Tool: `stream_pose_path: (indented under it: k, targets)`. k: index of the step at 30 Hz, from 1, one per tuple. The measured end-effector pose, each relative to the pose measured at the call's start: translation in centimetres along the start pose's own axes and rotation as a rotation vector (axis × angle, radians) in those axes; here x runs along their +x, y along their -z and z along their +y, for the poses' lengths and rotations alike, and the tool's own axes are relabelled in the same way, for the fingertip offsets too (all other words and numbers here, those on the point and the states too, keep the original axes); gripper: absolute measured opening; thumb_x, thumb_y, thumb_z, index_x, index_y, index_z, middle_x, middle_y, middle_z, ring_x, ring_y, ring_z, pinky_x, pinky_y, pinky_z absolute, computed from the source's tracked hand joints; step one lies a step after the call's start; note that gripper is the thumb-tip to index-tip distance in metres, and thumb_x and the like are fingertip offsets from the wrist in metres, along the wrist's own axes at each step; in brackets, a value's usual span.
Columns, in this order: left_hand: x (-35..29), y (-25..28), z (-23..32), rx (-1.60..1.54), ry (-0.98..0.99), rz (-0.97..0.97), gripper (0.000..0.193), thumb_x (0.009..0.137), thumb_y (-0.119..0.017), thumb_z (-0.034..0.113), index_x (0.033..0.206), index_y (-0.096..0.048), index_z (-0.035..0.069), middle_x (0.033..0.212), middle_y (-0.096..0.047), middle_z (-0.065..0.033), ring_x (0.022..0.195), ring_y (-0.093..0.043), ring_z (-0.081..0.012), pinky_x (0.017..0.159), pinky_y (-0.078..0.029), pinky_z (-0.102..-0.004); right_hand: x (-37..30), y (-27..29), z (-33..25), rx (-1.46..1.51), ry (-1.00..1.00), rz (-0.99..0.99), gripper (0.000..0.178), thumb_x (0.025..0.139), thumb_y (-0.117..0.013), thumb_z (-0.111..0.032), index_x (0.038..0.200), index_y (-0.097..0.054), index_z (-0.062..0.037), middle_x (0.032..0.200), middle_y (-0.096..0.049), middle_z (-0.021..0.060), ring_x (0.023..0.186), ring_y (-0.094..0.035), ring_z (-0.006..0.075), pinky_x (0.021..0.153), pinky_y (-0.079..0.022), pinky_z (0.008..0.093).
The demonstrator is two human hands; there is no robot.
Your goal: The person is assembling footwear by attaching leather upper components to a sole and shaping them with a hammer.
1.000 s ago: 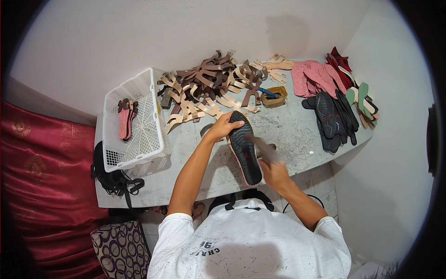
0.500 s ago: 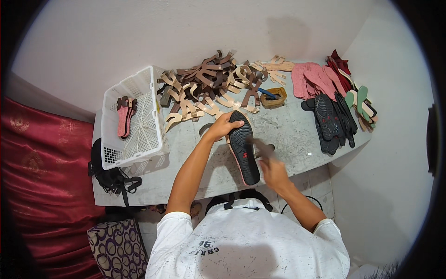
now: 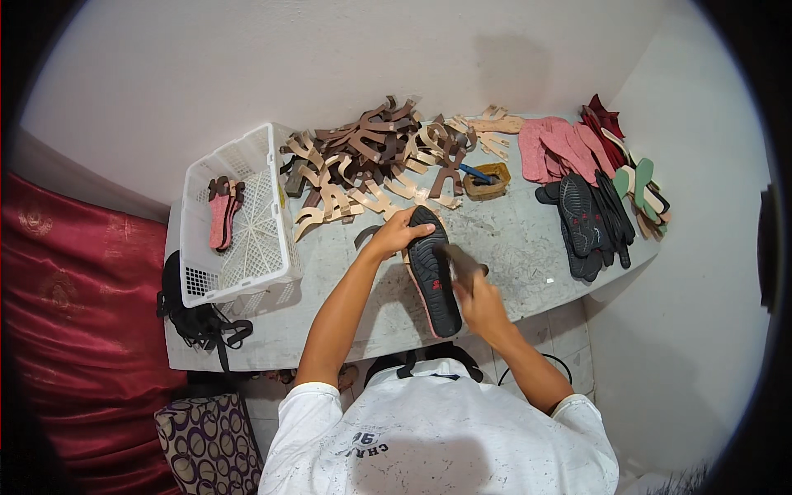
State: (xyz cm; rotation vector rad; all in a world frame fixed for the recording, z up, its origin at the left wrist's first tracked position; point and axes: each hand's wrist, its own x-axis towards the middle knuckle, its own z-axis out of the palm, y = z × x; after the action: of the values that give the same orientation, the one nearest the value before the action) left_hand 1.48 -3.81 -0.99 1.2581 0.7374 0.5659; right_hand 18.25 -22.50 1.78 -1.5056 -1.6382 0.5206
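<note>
A sandal (image 3: 433, 272) with a black ridged sole facing up and a pink edge lies lengthwise before me on the table. My left hand (image 3: 400, 233) grips its far end, thumb on top of the sole. My right hand (image 3: 481, 307) is closed round a tool that looks like a hammer (image 3: 464, 266); motion smears it. The hammer's head is against or just over the right edge of the sole; I cannot tell which. Beyond my left hand lie brown and beige strap pieces (image 3: 363, 136) in a heap.
At the left stands a white plastic crate (image 3: 285, 214) with pink insoles (image 3: 221, 214) inside. A yellowish tub (image 3: 487, 188) with a blue-handled tool stands at the back. To the right lie black soles (image 3: 582, 219), pink pieces (image 3: 561, 148) and green ones (image 3: 643, 181). A black bag (image 3: 194, 309) is at the table's left edge.
The hammer and my right hand have shifted slightly next to the sole. My left hand keeps its hold on the sandal. The whole view has moved a little, so things appear lower.
</note>
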Motion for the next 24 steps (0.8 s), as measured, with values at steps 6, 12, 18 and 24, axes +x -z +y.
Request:
stream_pose_path:
  k: [6,12,18,24]
  targets:
    - [-0.4,0.7,0.2,0.117,0.011,0.006,0.034,0.084,-0.069,0.02,0.111,-0.061,0.001,0.095,-0.066,-0.0048,0.083,-0.06,-0.0122,0.075,-0.047,-0.0268,0.4,-0.5,-0.1,-0.058,-0.139,-0.114,0.03,0.09,-0.059,-0.022,0.095,-0.044,0.0036,0.074,-0.062,0.0273,0.071,-0.06,0.0491,0.058,-0.046,0.0512]
    - [0.5,2.1,1.4,0.51,0.133,-0.006,0.032,0.081,-0.073,0.031,0.094,-0.068,0.002,0.079,-0.062,-0.0013,0.068,-0.054,-0.0098,0.061,-0.043,-0.0256,-0.2,-0.7,-0.2,-0.029,-0.12,-0.087,0.031,0.09,-0.058,-0.023,0.093,-0.044,0.0031,0.075,-0.062,0.027,0.071,-0.061,0.048,0.058,-0.047,0.0505]
    - [1.3,2.9,0.5,0.438,0.122,-0.044,0.028,0.084,-0.07,0.029,0.089,-0.068,0.001,0.071,-0.059,0.0009,0.061,-0.051,-0.0096,0.054,-0.04,-0.0263,-0.1,-0.5,-0.3,-0.069,-0.126,-0.087,0.031,0.091,-0.058,-0.025,0.093,-0.045,0.0026,0.074,-0.062,0.0268,0.07,-0.061,0.047,0.058,-0.047,0.0495]
    - [0.2,2.1,0.7,0.392,0.112,-0.064,0.025,0.085,-0.069,0.024,0.09,-0.068,0.001,0.071,-0.06,0.0006,0.061,-0.051,-0.0086,0.054,-0.04,-0.0262,1.1,2.4,-3.6,0.057,-0.032,0.042,0.025,0.093,-0.055,-0.022,0.103,-0.054,0.0008,0.059,-0.052,0.009,0.052,-0.051,0.0164,0.05,-0.041,0.0317]
